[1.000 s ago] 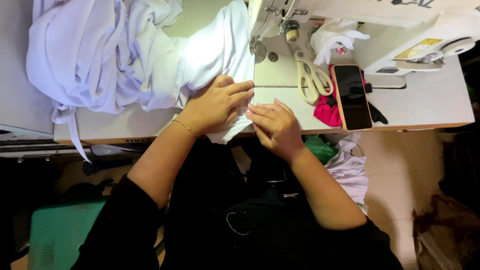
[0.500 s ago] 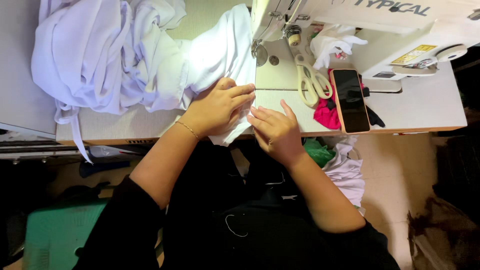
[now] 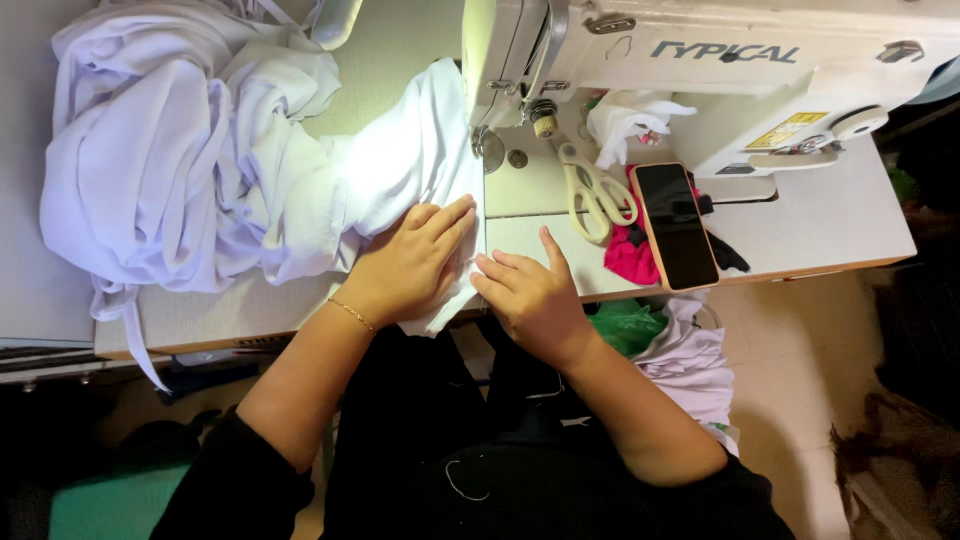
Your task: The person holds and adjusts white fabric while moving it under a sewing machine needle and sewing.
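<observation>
White cloth (image 3: 230, 160) lies heaped on the left of the sewing table, and one strip of it runs up to the needle of a white sewing machine (image 3: 700, 70). My left hand (image 3: 410, 262) lies flat on the near end of that strip, fingers together, pressing it to the table. My right hand (image 3: 530, 295) rests just to the right, at the cloth's edge by the table's front rim, its fingers curled on the fabric. A thin bracelet sits on my left wrist.
Cream-handled scissors (image 3: 592, 192) lie right of the needle plate. A dark phone (image 3: 675, 225) rests on pink fabric (image 3: 628, 255) beside them. A crumpled white scrap (image 3: 630, 120) sits under the machine arm. Green and white cloth (image 3: 680, 350) hangs below the table edge.
Both hands have stayed on the cloth near the table's front edge, shifting only slightly. The view has tilted a little.
</observation>
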